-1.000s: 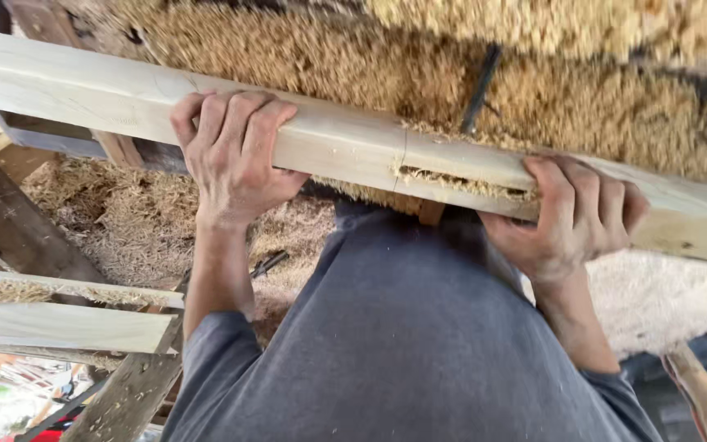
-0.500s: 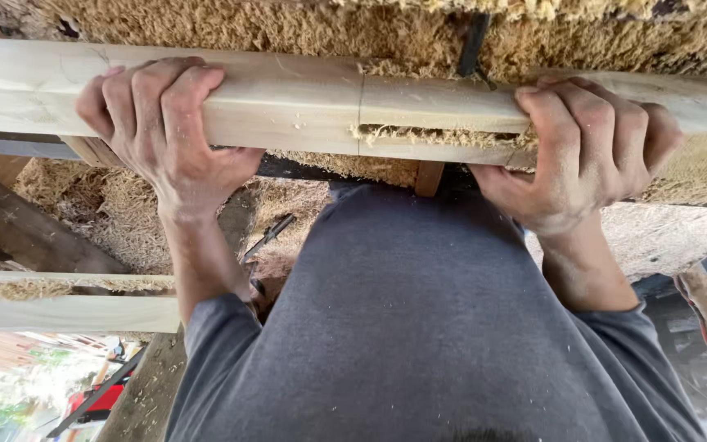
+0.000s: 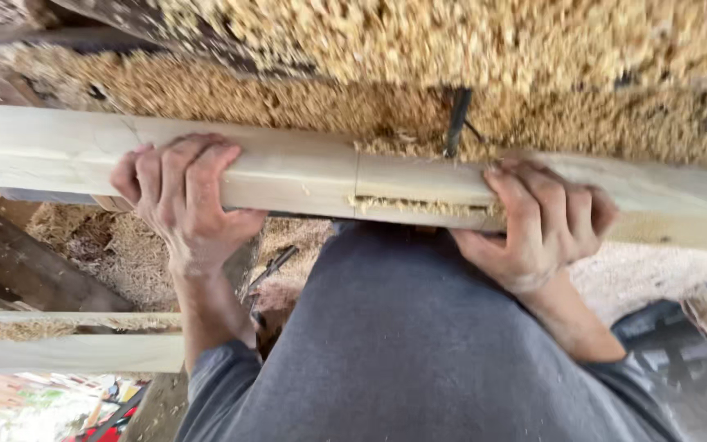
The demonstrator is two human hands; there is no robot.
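Gripping the pale wooden beam (image 3: 288, 172) with both hands, the person holds it crosswise just in front of the body, above the grey-clad torso (image 3: 419, 344). The left hand (image 3: 182, 200) wraps over its near face, fingers close together and curled tight on the wood. The right hand (image 3: 538, 225) clamps it further right, beside a notch (image 3: 419, 203) packed with sawdust. Beyond the beam, heaps of sawdust (image 3: 452, 57) cover the far surface, and a dark metal rod (image 3: 456, 123) stands just behind the notch. Doing this well probably calls for keeping the beam level, both grips equally firm, and the right-hand fingers clear of the notch edge, where loose shavings could make the hold slip.
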